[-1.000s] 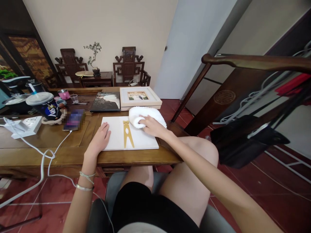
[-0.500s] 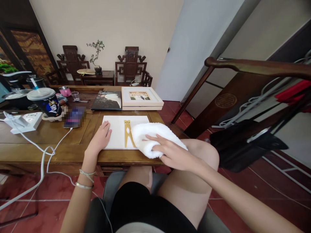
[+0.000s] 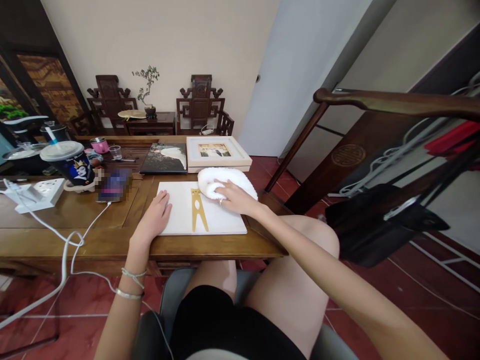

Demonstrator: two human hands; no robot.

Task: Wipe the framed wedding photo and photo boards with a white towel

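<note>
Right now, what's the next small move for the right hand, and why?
Probably draw the white cloth down the white board toward the near edge: the right hand has it at the far right corner, the near right corner lies uncovered, and the left hand rests on the left edge.

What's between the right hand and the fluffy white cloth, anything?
Nothing visible: the right hand holds the fluffy white cloth directly. The cloth covers the far right corner of the white board, and the left hand lies on its left side.
</note>
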